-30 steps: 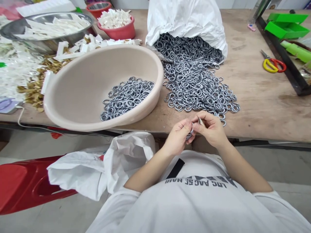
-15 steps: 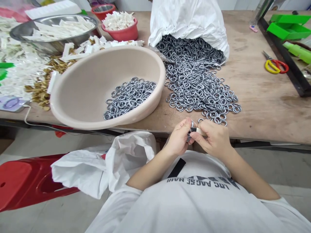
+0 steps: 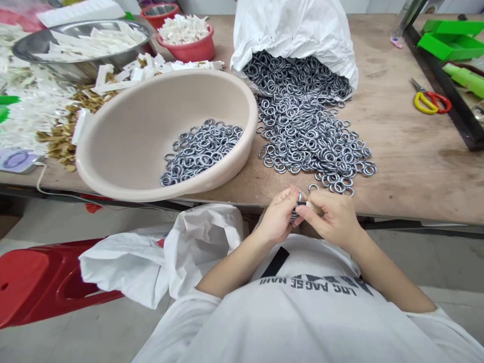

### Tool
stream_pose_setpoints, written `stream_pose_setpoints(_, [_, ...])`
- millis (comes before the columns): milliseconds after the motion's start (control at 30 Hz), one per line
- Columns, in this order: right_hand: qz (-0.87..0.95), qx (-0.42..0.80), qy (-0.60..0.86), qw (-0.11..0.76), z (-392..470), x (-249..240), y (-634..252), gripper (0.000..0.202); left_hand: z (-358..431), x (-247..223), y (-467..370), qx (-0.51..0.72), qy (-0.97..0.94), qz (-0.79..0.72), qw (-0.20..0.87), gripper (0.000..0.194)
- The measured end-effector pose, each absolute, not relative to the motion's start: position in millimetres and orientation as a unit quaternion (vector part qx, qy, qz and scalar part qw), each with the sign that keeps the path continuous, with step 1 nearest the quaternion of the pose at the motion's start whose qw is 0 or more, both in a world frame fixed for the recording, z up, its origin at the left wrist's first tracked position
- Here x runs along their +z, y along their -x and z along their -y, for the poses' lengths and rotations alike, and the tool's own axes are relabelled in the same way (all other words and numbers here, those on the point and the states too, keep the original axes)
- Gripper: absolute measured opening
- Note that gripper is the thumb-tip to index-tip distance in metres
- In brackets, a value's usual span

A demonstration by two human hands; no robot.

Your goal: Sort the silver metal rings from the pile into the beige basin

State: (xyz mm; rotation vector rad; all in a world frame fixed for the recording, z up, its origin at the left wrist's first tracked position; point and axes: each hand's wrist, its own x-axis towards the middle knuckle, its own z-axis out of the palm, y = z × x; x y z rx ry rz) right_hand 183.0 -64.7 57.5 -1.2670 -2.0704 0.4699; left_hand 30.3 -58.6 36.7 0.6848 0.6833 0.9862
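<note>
My left hand [image 3: 279,216] is closed around several grey metal rings [image 3: 294,216], just off the table's front edge. Against it, my right hand [image 3: 335,218] pinches a small black-and-cream piece [image 3: 301,203], whose kind I cannot make out; it lies against a ring at the left fingertips. Beyond my hands spreads a heap of loose rings [image 3: 313,131], spilling from a white sack [image 3: 293,27]. To the left, a tilted beige basin [image 3: 124,108] holds more of the same rings. A single ring [image 3: 313,188] lies right behind my fingers.
Red-and-yellow scissors [image 3: 430,100] lie to the right, near a black metal frame [image 3: 438,75] and green bins [image 3: 451,46]. White and brown parts, a steel bowl [image 3: 71,68] and a red bowl [image 3: 194,49] crowd the left. A red stool [image 3: 26,282] and white bag [image 3: 204,237] stand below.
The black-and-cream piece has shifted slightly, with less of its light part showing between my fingers. Both hands stay together in the same place.
</note>
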Motion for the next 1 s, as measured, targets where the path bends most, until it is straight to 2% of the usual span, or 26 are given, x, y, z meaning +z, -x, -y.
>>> stream_pose_setpoints(100, [0.732, 0.221, 0.546, 0.342, 52.5, 48.7, -193.8, 0.044, 62.5, 38.0, -27.3, 0.430, -0.356, -0.277, 0.782, 0.050])
stream_pose_setpoints(167, [0.711, 0.206, 0.581, 0.337, 44.6, 40.3, -200.3, 0.041, 62.7, 42.0, -21.7, 0.436, -0.369, -0.270, 0.775, 0.049])
stream_pose_setpoints(367, [0.761, 0.047, 0.625, 0.168, 42.2, 24.8, -197.2, 0.030, 48.4, 57.3, 0.7, 0.502, -0.336, -0.352, 0.715, 0.034])
stream_pose_setpoints(533, [0.757, 0.027, 0.642, 0.123, 42.9, 25.6, -191.9, 0.018, 41.8, 44.0, -0.2, 0.508, -0.321, -0.401, 0.691, 0.037])
stream_pose_setpoints(633, [0.743, 0.086, 0.635, 0.191, 42.5, 30.2, -196.0, 0.018, 43.2, 31.4, -3.7, 0.498, -0.398, -0.438, 0.634, 0.033])
stream_pose_setpoints(733, [0.734, 0.221, 0.576, 0.285, 45.5, 40.6, -200.4, 0.022, 45.4, 27.6, -5.8, 0.467, -0.552, -0.469, 0.508, 0.028])
stream_pose_setpoints(833, [0.718, 0.320, 0.532, 0.315, 49.4, 50.6, -199.6, 0.023, 46.6, 30.6, -8.6, 0.430, -0.667, -0.447, 0.413, 0.025])
stream_pose_setpoints(900, [0.691, 0.350, 0.531, 0.344, 50.2, 52.8, -196.0, 0.021, 46.8, 32.9, -11.0, 0.406, -0.693, -0.440, 0.403, 0.024])
stream_pose_setpoints(1000, [0.621, 0.413, 0.518, 0.420, 48.7, 50.3, -188.6, 0.016, 47.0, 34.9, -13.8, 0.349, -0.699, -0.434, 0.448, 0.029])
